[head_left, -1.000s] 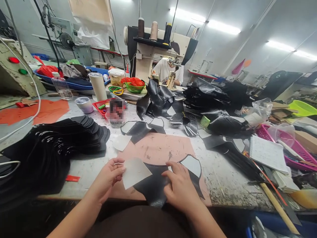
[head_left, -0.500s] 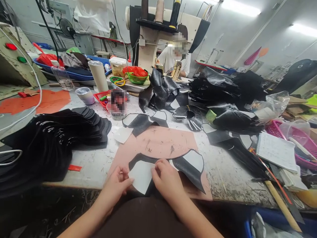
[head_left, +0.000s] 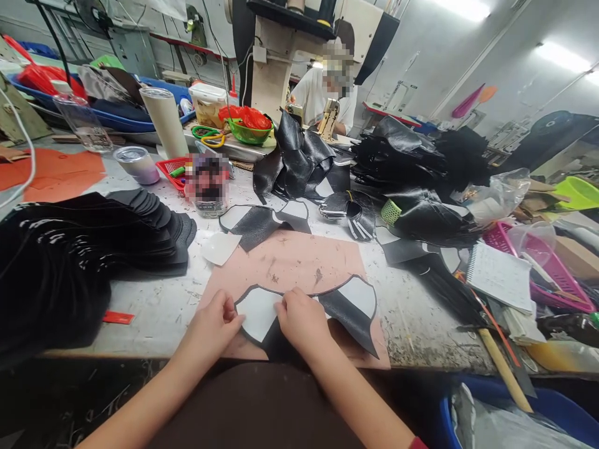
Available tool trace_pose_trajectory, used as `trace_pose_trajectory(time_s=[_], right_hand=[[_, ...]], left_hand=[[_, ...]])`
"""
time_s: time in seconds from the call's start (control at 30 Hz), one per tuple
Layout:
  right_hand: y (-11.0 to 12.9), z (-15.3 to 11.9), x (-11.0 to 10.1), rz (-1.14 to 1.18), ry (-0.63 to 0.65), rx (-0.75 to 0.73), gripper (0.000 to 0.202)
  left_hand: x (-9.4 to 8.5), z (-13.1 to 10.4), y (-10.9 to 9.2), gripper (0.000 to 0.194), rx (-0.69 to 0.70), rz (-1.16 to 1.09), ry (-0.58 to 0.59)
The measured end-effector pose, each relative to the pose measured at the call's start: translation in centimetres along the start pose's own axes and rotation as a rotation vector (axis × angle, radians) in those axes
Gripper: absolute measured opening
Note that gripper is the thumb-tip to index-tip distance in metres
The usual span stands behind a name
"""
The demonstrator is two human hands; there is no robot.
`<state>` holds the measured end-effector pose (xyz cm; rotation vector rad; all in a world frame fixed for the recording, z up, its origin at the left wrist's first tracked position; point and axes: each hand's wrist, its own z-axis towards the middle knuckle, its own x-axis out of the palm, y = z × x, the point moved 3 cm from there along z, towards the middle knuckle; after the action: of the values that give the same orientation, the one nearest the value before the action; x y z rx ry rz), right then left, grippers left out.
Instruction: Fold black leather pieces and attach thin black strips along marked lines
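A black curved piece [head_left: 349,315] lies over the front of a pink sheet [head_left: 327,252], its right part bearing a white patch. On its left part rests a white piece [head_left: 259,312], bordered by a thin black rim. My left hand [head_left: 218,321] pinches the left edge of the white piece, thumb and fingers together. At the white piece's right edge, my right hand [head_left: 302,318] has its fingertips pressed together on it. Behind the pink sheet lie a similar black piece [head_left: 257,224] with white patches and a loose white piece [head_left: 219,248].
Stacked black pieces [head_left: 140,237] fill the left side. Black material [head_left: 299,156] is heaped behind. On the right are a notebook [head_left: 500,274], a hammer handle [head_left: 505,368] and a pink basket [head_left: 543,280]. A person [head_left: 309,93] sits across the table.
The white piece has moved up and left, from overlapping the black piece at an angle to lying within its left outline. Both hands moved with it. The camera view has shifted too.
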<state>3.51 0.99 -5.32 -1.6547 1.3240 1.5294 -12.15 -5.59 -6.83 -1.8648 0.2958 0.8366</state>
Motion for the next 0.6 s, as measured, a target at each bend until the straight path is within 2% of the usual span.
trace_pose_trajectory(time_s=[0.43,0.53,0.6], right_hand=[[0.38,0.67,0.53,-0.049,0.017,-0.033,0.022],[0.18,0.72,0.65,-0.06,-0.022,-0.022,0.018],[0.05,0.68,0.77,-0.074,-0.062,-0.023,0.017]], left_hand=[[0.26,0.43,0.05,0.022,0.002,0.123,0.041],[0.19,0.36,-0.32,0.021,0.018,0.231,0.082],[0.0,0.32,-0.51,0.013,0.068,0.318,0.084]])
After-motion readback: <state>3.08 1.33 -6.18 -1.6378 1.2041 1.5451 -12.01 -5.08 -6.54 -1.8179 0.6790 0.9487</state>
